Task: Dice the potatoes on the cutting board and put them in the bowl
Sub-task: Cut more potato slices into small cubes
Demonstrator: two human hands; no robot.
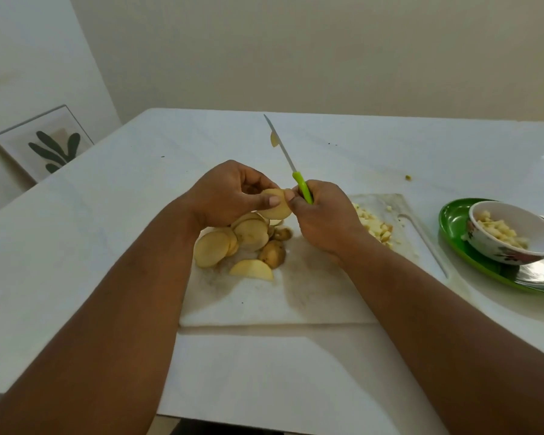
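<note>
My left hand [230, 193] holds a stack of potato slices [277, 205] raised above the white cutting board [296, 296]. My right hand [321, 215] grips a green-handled knife [302, 189] with its blade pointing up and away, and its fingertips touch the held slices. A small piece of potato sticks to the blade [274, 140]. More potato slices and end pieces [242, 243] lie in a pile on the board under my left hand. A heap of diced potato [374, 227] lies at the board's right side. The bowl [509, 233] at the right holds diced potato.
The bowl stands on a green plate [471, 262] at the table's right edge. A stray bit of potato [408, 177] lies on the white table behind the board. A framed leaf picture [44, 142] leans against the wall at far left.
</note>
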